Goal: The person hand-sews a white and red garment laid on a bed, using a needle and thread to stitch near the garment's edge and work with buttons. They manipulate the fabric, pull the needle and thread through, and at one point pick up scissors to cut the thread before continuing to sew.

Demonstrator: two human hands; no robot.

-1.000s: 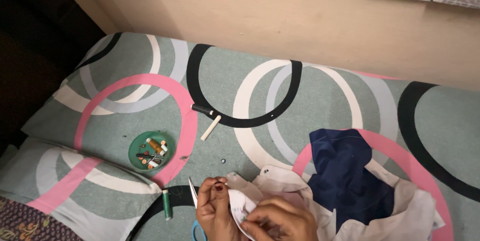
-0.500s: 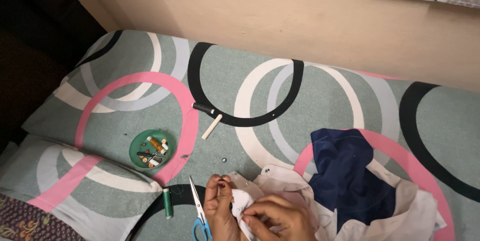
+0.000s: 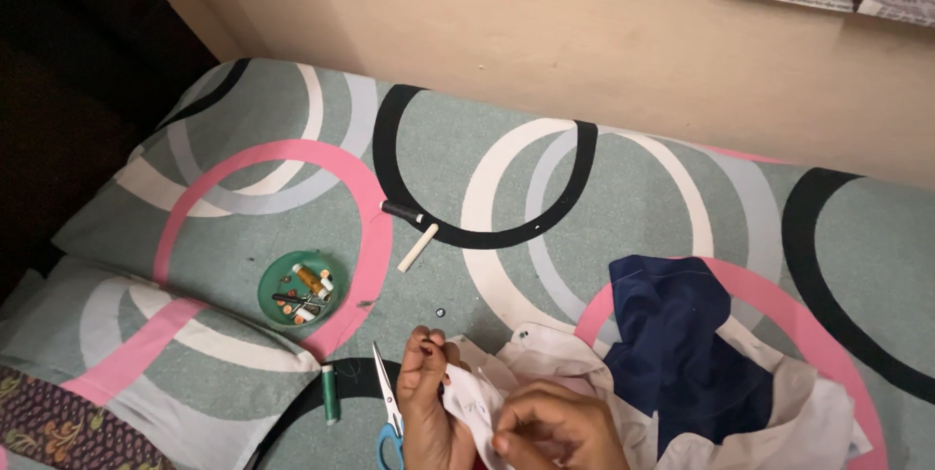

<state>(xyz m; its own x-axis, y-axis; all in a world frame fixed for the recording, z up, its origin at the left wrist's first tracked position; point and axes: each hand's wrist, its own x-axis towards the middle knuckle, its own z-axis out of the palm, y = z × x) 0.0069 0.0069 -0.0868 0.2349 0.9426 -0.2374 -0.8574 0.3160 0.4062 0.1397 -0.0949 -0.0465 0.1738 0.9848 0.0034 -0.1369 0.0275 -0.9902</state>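
At the bottom centre of the head view, my left hand (image 3: 429, 402) pinches a fold of the white cotton garment (image 3: 545, 373) between curled fingers, while my right hand (image 3: 560, 431) is closed in a pinch against the same fold; what it holds is too small to tell. Compared with half a second ago, both hands sit slightly lower in the frame. The blue-handled steel scissors (image 3: 389, 412) lie uncovered just left of my left hand, and the green thread spool (image 3: 329, 393), round green plastic dish (image 3: 303, 289) and dark navy cloth (image 3: 682, 353) have stayed put on the ring-patterned bedsheet (image 3: 623, 207).
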